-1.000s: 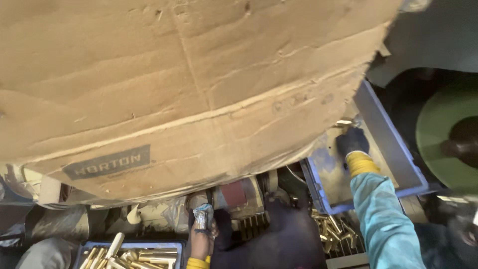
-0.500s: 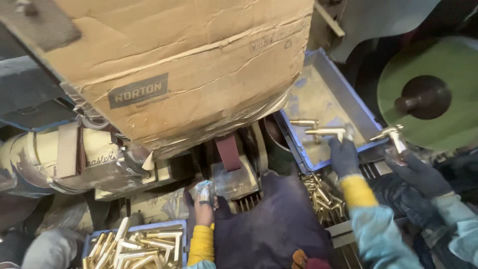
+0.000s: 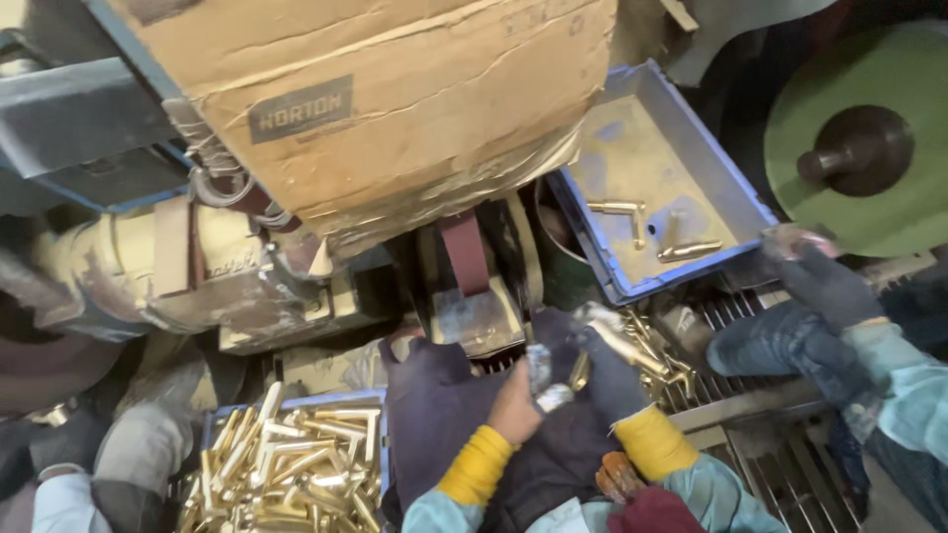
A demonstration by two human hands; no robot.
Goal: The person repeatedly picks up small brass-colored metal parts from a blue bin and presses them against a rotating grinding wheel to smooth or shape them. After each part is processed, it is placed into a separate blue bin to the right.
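the left hand (image 3: pixel 515 407) pinches a small brass part (image 3: pixel 549 395) in front of the sanding belt (image 3: pixel 464 252). the gloved right hand (image 3: pixel 607 370) is shut on a brass handle (image 3: pixel 617 341). best keep fingers off the belt.

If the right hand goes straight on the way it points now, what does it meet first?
The right hand, gloved and holding a brass piece, points up and slightly right. It would probably first meet the near wall of the blue tray, though depth is unclear.
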